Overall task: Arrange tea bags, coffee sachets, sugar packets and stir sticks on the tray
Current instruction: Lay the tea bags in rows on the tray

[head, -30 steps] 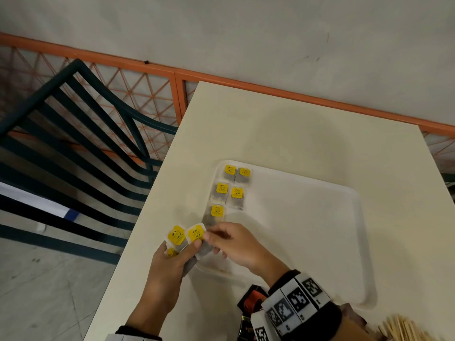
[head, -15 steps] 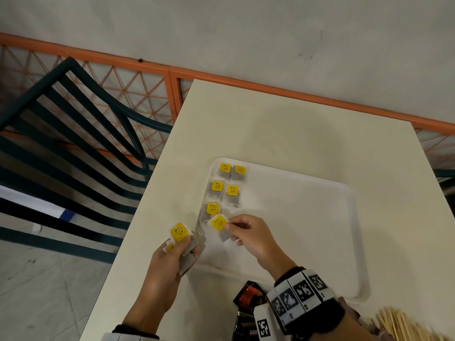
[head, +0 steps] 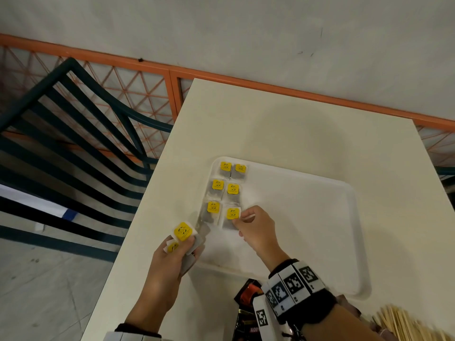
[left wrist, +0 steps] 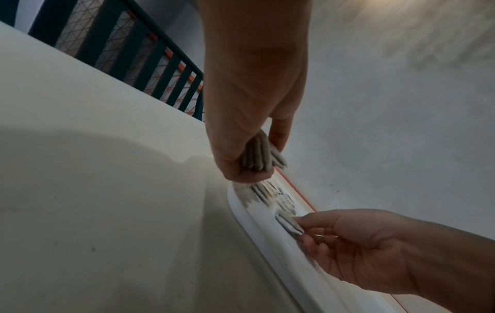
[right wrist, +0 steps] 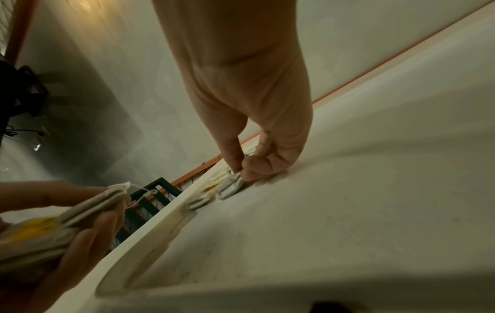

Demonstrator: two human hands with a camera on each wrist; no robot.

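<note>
A white tray (head: pixel 307 217) lies on the cream table. Several tea bags with yellow tags sit in two columns at its left end (head: pixel 218 185). My right hand (head: pixel 251 225) pinches the nearest right-column tea bag (head: pixel 232 217) flat on the tray floor, thumb and forefinger on its edge (right wrist: pixel 230 186). My left hand (head: pixel 177 252) hovers over the tray's left rim, gripping a small stack of tea bags (head: pixel 183 233); the same stack (left wrist: pixel 259 156) shows in the left wrist view. Stir sticks (head: pixel 403 326) lie at the bottom right.
Dark sachets (head: pixel 246 306) lie on the table just in front of the tray, partly hidden by my right wrist. A dark slatted chair (head: pixel 73 143) stands left of the table. An orange rail (head: pixel 270 87) runs along the wall behind.
My right hand took one tea bag off the left hand's stack and carried it right onto the tray, setting it down beside the third-row bag. The left hand stayed put.
</note>
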